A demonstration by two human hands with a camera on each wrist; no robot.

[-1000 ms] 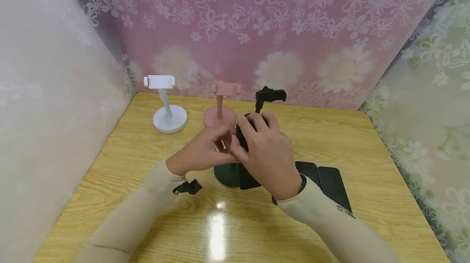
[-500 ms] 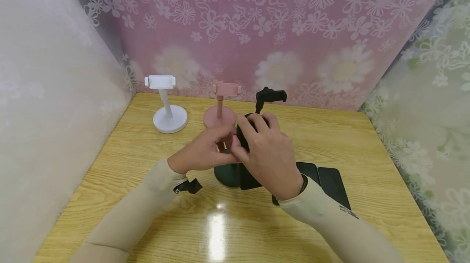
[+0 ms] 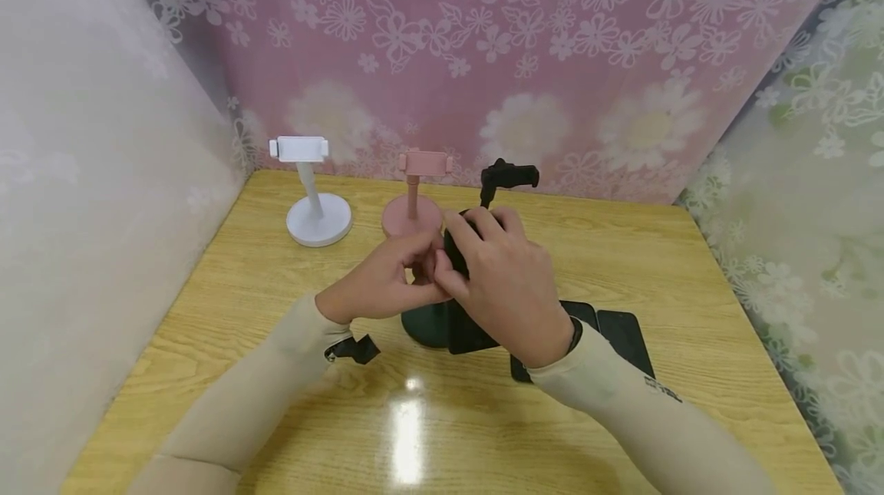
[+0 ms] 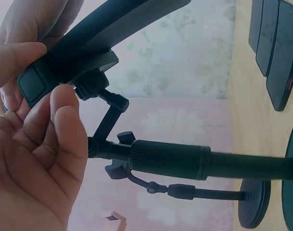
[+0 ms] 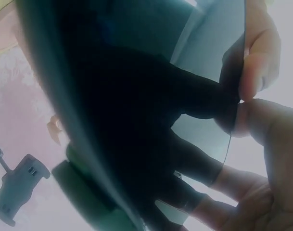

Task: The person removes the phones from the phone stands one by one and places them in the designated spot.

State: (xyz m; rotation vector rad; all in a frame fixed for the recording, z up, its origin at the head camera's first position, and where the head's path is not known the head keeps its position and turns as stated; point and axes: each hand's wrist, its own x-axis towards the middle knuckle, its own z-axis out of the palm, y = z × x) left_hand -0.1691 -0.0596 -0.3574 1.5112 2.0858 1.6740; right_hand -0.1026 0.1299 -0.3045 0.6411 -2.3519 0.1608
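Observation:
A dark green phone stand (image 4: 170, 160) stands upright in front of me, its round base (image 3: 423, 328) on the table. A black phone (image 3: 470, 331) sits at its clamp (image 4: 34, 83). My left hand (image 3: 383, 278) pinches the clamp's end with thumb and fingers, as the left wrist view shows. From the other side my right hand (image 3: 509, 286) holds the phone, fingers curled over its upper edge. In the right wrist view the phone's glossy face (image 5: 112, 91) mirrors that hand. Both hands' fingertips meet at the phone's edge. Much of the clamp is hidden from the head view.
Along the back stand a white phone stand (image 3: 319, 220), a pink one (image 3: 412, 212) and a black one (image 3: 509, 175). To the right, partly under my right forearm, several black phones (image 3: 627, 335) lie on the wooden table (image 3: 331, 433). Patterned cloth walls enclose it.
My right wrist has shifted very slightly to the right. Both hands keep their hold, and the phone and stand look unmoved.

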